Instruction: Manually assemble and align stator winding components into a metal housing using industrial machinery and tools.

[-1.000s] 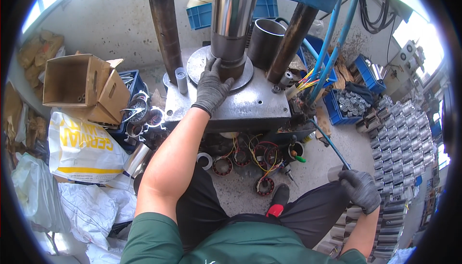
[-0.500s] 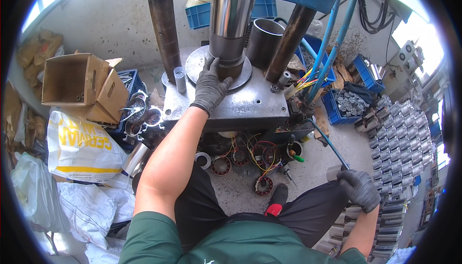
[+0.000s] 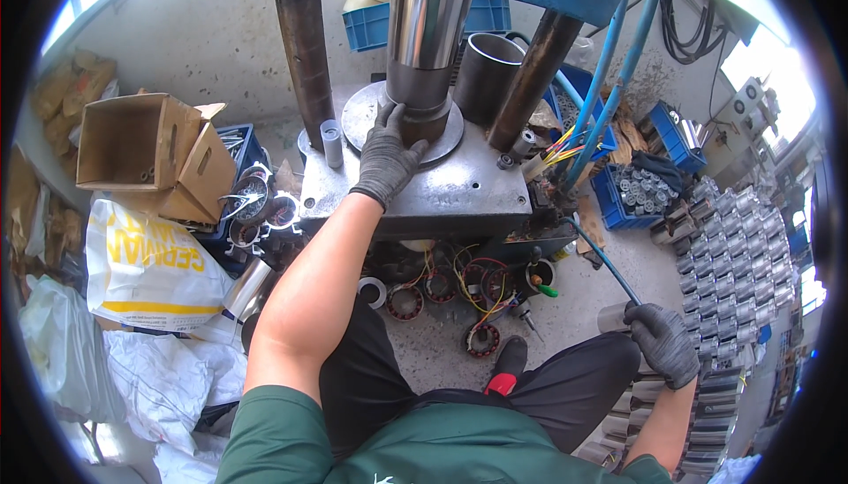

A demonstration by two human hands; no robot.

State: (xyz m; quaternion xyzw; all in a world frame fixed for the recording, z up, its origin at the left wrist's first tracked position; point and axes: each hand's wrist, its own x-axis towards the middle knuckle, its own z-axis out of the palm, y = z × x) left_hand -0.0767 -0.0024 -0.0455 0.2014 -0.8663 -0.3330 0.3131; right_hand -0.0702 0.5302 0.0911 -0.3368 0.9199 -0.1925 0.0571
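Note:
My left hand, in a grey knit glove, reaches forward to the press. Its fingers and thumb are spread against the near left side of a dark metal cylinder, touching it without wrapping round it. That cylinder stands upright on a round steel plate, beneath the shiny press ram. Out to the right, my right hand, also gloved, is closed round the end of a long thin blue lever, which runs up to the press's right side.
A thick-walled tube and a small grey cylinder stand on the press bed. Several wired stator rings lie below. Cardboard boxes are at left; stacked metal housings fill the right. Blue press columns' hoses run down at right.
The view has shifted very slightly. Both hands keep their places, the left against the dark cylinder and the right on the lever.

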